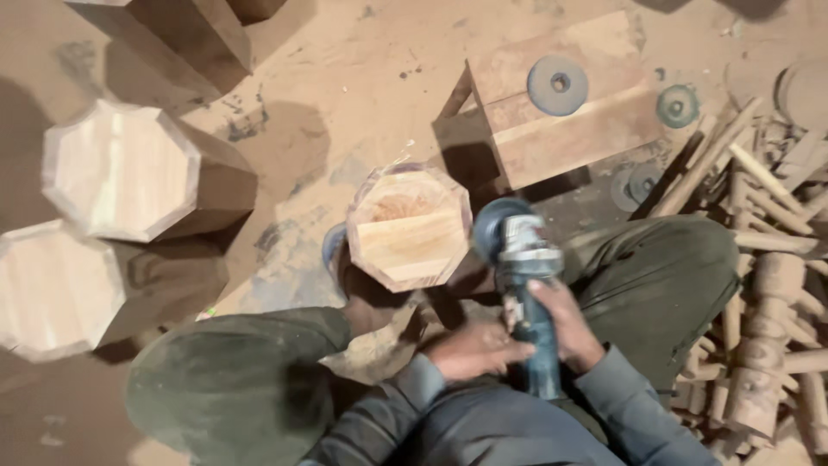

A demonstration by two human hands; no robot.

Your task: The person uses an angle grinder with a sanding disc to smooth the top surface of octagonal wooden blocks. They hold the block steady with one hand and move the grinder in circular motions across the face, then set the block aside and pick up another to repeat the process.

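Both hands grip a blue and grey angle grinder. My right hand wraps its body from the right. From the left, my left hand clasps the lower handle. The grinder's head sits against the right side of an upright octagonal wooden block that stands between my knees. The block's pale top face shows grain and a darker ring.
Two larger octagonal blocks stand at the left. A wooden stool with a grinding disc on it is beyond. More discs lie nearby. Turned wooden legs and sticks pile at the right. Sawdust covers the floor.
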